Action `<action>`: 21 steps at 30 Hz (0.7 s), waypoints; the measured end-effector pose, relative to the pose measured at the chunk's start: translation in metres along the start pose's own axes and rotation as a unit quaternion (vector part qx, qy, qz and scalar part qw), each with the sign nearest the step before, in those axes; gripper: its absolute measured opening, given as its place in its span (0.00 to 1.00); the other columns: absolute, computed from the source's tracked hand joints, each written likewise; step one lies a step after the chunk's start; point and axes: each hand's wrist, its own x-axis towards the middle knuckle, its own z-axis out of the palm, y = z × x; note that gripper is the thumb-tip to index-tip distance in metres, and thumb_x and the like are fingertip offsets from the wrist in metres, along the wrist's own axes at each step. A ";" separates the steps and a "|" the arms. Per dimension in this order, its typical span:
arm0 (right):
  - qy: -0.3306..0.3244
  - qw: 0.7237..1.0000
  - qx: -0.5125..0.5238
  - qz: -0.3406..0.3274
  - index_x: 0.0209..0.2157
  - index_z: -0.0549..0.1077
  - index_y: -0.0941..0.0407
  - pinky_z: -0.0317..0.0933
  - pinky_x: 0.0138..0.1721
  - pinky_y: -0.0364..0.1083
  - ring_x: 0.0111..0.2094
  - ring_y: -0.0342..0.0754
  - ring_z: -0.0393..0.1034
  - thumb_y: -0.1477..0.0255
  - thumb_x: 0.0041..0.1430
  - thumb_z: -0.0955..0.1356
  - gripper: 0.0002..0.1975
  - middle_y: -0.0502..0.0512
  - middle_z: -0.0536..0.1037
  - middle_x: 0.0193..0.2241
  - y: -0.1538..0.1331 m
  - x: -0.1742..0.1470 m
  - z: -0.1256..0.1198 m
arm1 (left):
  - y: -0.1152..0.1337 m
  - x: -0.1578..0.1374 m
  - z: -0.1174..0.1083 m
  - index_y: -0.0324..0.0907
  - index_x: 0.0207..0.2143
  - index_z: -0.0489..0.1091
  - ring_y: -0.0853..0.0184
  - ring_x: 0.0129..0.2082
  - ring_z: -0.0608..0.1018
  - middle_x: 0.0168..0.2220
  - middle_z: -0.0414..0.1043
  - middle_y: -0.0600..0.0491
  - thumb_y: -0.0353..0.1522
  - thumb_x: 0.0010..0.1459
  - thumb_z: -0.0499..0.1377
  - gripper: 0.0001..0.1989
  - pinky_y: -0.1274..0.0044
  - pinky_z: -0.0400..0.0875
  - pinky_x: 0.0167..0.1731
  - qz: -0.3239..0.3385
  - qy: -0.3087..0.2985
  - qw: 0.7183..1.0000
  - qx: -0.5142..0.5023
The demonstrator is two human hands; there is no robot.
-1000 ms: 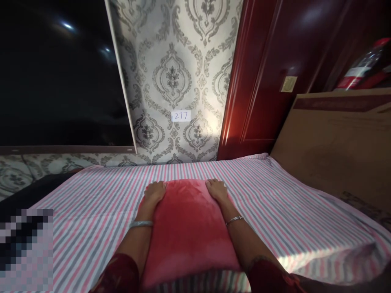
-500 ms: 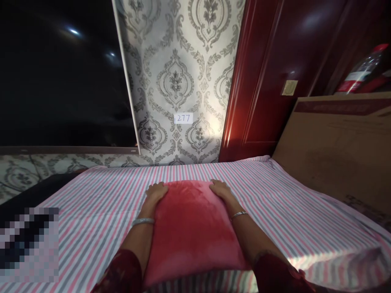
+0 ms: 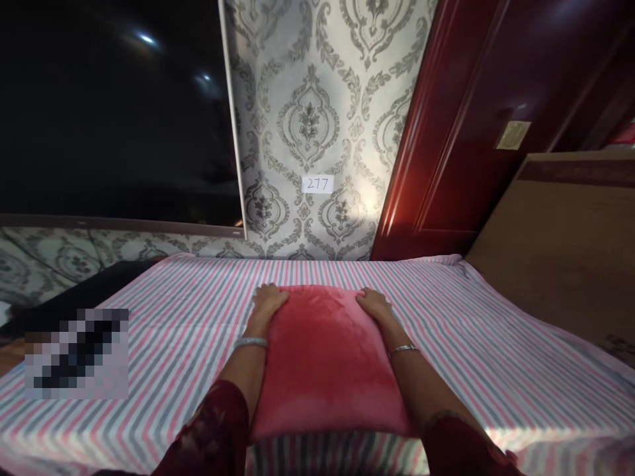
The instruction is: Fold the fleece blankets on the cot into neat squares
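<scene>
A red plush cushion (image 3: 332, 363) lies flat on a table covered by a striped cloth (image 3: 456, 330), its near edge at the table's front edge. My left hand (image 3: 270, 299) holds its far left corner, thumb on top and fingers curled over the side. At the far right corner, my right hand (image 3: 374, 303) grips in the same way. The fingertips of both hands are partly hidden. Faint darker marks show in the pile near the far edge.
A large cardboard box (image 3: 570, 244) stands on the right. Behind the table are a patterned wall with a paper label (image 3: 317, 184) reading 277, a dark TV screen (image 3: 114, 125) and a red wooden door panel (image 3: 446, 132). A blurred patch (image 3: 77, 354) covers something at left.
The view has swung a little to the left, so everything appears shifted right. Both hands keep their hold on the cushion's far corners, and the cushion looks about the same.
</scene>
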 end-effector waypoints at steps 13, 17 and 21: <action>0.013 0.982 0.183 -0.050 0.54 0.75 0.61 0.67 0.40 0.43 0.41 0.50 0.76 0.72 0.51 0.67 0.26 0.57 0.82 0.43 0.013 -0.012 -0.033 | -0.009 -0.010 -0.040 0.37 0.47 0.73 0.55 0.48 0.79 0.49 0.78 0.42 0.32 0.48 0.62 0.21 0.73 0.72 0.44 0.061 -0.049 0.993 -0.093; 0.027 0.969 0.236 -0.067 0.36 0.80 0.61 0.65 0.31 0.42 0.28 0.47 0.73 0.74 0.44 0.69 0.15 0.50 0.80 0.25 0.013 -0.013 -0.065 | -0.014 -0.015 -0.081 0.40 0.34 0.74 0.62 0.34 0.79 0.31 0.78 0.52 0.31 0.48 0.62 0.09 0.75 0.72 0.34 0.115 -0.052 0.983 -0.132; 0.108 0.952 0.269 -0.095 0.38 0.79 0.60 0.65 0.35 0.43 0.34 0.48 0.73 0.74 0.44 0.69 0.16 0.52 0.80 0.31 0.000 -0.015 -0.112 | -0.009 -0.021 -0.132 0.41 0.31 0.71 0.62 0.37 0.77 0.31 0.75 0.53 0.32 0.48 0.61 0.06 0.76 0.70 0.36 0.171 0.025 0.972 -0.157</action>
